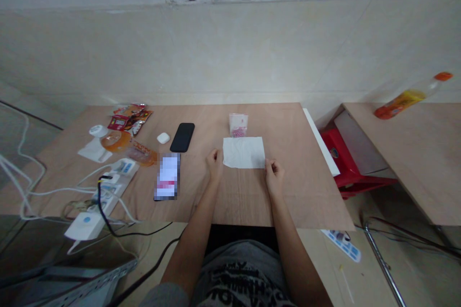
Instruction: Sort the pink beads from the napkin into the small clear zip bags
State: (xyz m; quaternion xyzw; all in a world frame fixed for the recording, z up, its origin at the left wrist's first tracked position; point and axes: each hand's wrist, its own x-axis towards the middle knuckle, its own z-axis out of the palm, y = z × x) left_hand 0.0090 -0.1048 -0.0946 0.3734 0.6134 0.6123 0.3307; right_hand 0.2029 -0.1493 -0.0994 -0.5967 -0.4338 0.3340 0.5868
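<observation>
A white sheet of tissue paper (244,152) lies spread flat on the wooden table in front of me, with faint creases in it. Just off its left edge rests my left hand (214,165), fingers curled closed and nothing visible in them. At the lower right corner of the sheet, my right hand (275,176) is closed, thumb and fingertips touching the paper's edge. Directly behind the sheet stands a small clear packet (238,125) with pink contents at its bottom; the sheet's far edge meets its base.
Left on the table are a black phone (182,137), a lit phone (167,176), a white case (163,138), a lying drink bottle (118,143), snack wrappers (129,117) and a power strip (104,201) with cables. Right, a red stool (342,158) sits between tables; another bottle (406,100) lies beyond.
</observation>
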